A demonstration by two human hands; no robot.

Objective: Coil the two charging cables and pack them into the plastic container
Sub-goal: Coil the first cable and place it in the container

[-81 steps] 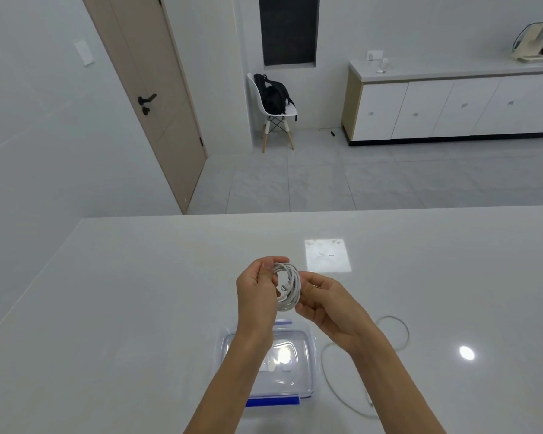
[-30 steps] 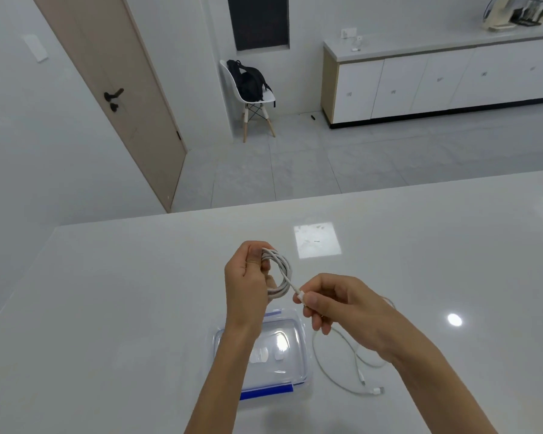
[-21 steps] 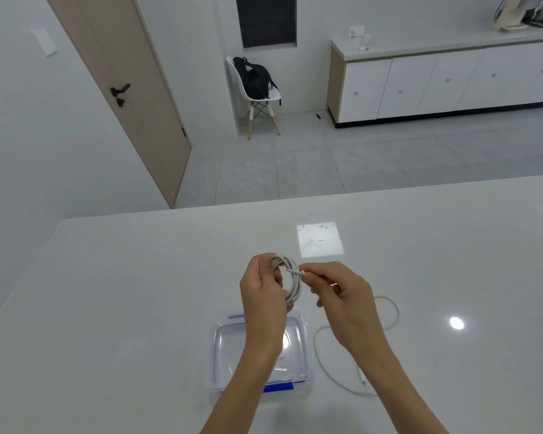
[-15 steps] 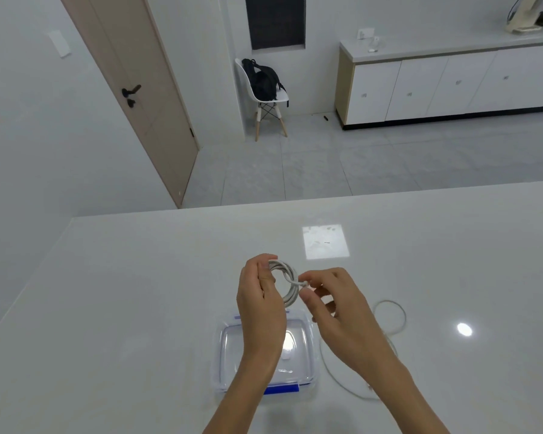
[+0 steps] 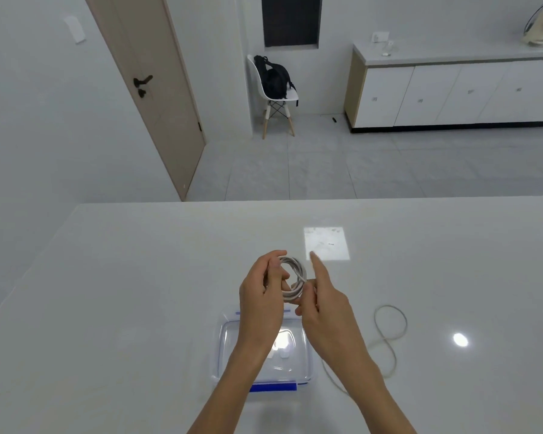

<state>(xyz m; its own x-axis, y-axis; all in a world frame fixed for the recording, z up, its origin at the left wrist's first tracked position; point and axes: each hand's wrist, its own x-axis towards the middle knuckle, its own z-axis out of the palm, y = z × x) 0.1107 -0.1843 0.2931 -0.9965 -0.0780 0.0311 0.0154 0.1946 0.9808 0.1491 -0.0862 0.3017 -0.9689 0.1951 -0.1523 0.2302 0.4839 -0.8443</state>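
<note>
My left hand (image 5: 264, 296) holds a white charging cable wound into a small coil (image 5: 295, 277) above the table. My right hand (image 5: 323, 305) touches the coil's right side, its lower fingers pinching the cable end and the index finger pointing up. Below both hands a clear plastic container (image 5: 304, 368) with blue clips sits on the white table, partly hidden by my left forearm. A second white cable (image 5: 391, 327) lies loose on the table to the right of the container, curled in a loop.
The white table (image 5: 138, 308) stretches wide on all sides, with its far edge ahead and left edge slanting away. Beyond it are a door, a white chair (image 5: 275, 98) with a black backpack and a white cabinet.
My right hand brought the free cable end up against the coil and tucked it in; its index finger now points up. The left hand kept its hold on the coil.
</note>
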